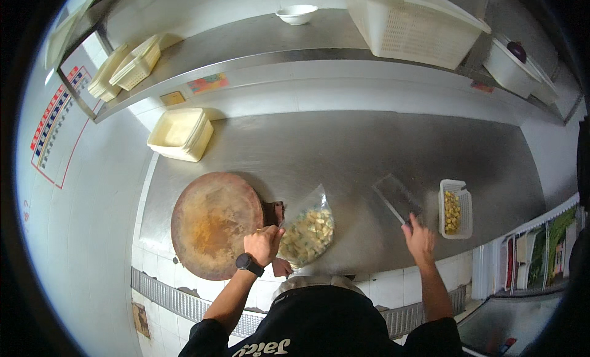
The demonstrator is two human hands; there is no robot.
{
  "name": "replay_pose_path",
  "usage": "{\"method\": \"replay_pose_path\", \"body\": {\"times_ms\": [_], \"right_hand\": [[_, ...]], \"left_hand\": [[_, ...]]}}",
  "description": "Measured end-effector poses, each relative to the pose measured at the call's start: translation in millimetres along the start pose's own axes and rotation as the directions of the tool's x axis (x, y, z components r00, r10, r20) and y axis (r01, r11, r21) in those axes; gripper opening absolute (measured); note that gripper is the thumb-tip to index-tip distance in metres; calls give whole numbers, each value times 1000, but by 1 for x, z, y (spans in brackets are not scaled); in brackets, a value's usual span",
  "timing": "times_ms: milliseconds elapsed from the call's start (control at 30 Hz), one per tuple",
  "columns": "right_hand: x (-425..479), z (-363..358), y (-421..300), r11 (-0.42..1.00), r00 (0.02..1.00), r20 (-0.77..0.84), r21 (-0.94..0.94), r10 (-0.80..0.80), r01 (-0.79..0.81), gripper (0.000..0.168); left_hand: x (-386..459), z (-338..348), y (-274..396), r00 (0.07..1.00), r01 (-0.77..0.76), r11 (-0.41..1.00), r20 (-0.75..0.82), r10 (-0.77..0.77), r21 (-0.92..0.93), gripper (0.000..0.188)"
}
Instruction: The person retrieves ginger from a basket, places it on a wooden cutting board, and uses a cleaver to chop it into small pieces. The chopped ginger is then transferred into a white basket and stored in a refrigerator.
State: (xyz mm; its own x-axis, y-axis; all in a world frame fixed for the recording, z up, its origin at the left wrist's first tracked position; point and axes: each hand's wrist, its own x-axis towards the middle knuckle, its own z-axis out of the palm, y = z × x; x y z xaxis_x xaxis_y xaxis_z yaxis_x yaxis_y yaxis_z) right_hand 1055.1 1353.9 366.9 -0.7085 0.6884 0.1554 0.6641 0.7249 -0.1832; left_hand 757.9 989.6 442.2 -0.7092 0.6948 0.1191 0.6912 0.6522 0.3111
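Observation:
My left hand (262,244), with a dark watch on the wrist, is closed on the left edge of a clear plastic bag (308,235) filled with pale yellow chopped pieces and some green bits. The bag lies at the near edge of the steel table. Farther right, my right hand (419,239) grips the near end of a clear, flat rectangular plastic container or lid (397,198), tilted on the tabletop. To the right of it stands a small white plastic basket (466,214) holding yellow diced pieces (451,212).
A round wooden chopping block (216,225) stands left of the bag, a brown cloth (274,213) beside it. Stacked cream plastic baskets (179,133) sit at the back left. Above the steel table (345,149) runs a steel shelf (258,39) with a white bowl (296,14) and a large basket (415,30).

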Motion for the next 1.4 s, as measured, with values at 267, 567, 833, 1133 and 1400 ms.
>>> {"method": "replay_pose_path", "body": {"times_ms": [267, 567, 833, 1133, 1400], "right_hand": [[-23, -31, -43, 759, 844, -190, 372, -502, 535, 62], [17, -52, -92, 902, 907, 101, 196, -410, 385, 53], [9, -71, -63, 781, 794, 73, 251, -604, 572, 57], [51, -42, -87, 933, 943, 111, 221, -315, 285, 53], [21, 34, -3, 989, 979, 157, 98, -128, 114, 57]], "left_hand": [[5, 2, 1, 991, 106, 989, -97, -96, 108, 32], [-19, -10, 3, 990, 117, 990, -87, -110, 83, 29], [-21, -3, -12, 973, 168, 983, -171, -154, 72, 33], [-28, -3, -11, 987, 138, 985, -92, -129, 106, 30], [-34, -1, -8, 975, 195, 981, -117, -191, 25, 32]]}}
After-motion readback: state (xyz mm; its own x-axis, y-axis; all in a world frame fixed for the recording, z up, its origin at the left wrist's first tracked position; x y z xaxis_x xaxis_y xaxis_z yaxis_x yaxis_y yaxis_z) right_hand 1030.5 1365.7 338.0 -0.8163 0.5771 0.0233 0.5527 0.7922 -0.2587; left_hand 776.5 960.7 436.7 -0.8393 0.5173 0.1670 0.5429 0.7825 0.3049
